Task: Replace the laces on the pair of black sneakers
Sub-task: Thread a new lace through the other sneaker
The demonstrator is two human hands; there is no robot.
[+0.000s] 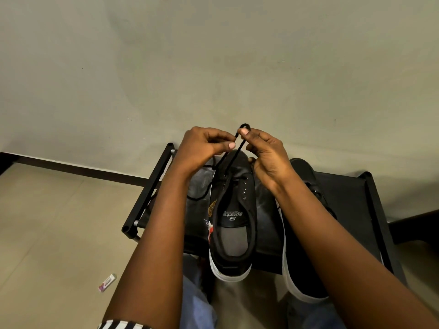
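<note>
A black sneaker with a white sole lies in the middle, toe pointing away, its eyelets mostly bare. A black lace rises from its front eyelets up to my hands. My left hand pinches one strand of the lace above the toe. My right hand pinches the other strand, which loops over its thumb tip. A loose part of the lace trails off to the left of the sneaker. The second black sneaker lies on the right, largely hidden under my right forearm.
Both sneakers rest on a low black rack against a pale wall. A small wrapped item lies on the tiled floor at lower left. My knees in blue jeans are below the rack.
</note>
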